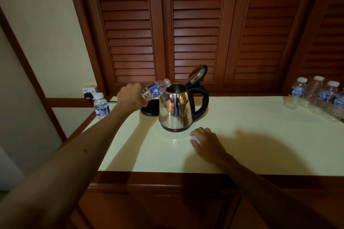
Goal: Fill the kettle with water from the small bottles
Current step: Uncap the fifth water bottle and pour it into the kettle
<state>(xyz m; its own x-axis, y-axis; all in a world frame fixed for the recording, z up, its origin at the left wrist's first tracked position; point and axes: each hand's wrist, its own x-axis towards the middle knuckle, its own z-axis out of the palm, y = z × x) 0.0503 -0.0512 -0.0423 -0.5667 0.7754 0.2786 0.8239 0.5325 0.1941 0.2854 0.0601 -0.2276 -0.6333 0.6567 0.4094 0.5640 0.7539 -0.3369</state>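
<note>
The left hand [130,96] grips a tilted water bottle [156,88] beside the steel kettle [176,109]'s open mouth; the right hand [203,140] pinches its cap [195,139]. Poor aim could spill onto the tabletop [242,135].

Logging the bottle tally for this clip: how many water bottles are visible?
6: one in the left hand over the kettle, one at the far left, four at the far right; more may be cut off.

Two bare forearms come in from the lower edge of the view, neither covered by any sleeve, and no watch, bracelet or glove shows on either wrist. A small dark mark sits on the upper side of the left forearm. No ring shows on the left hand [131,96] or the right hand [206,140].
</note>
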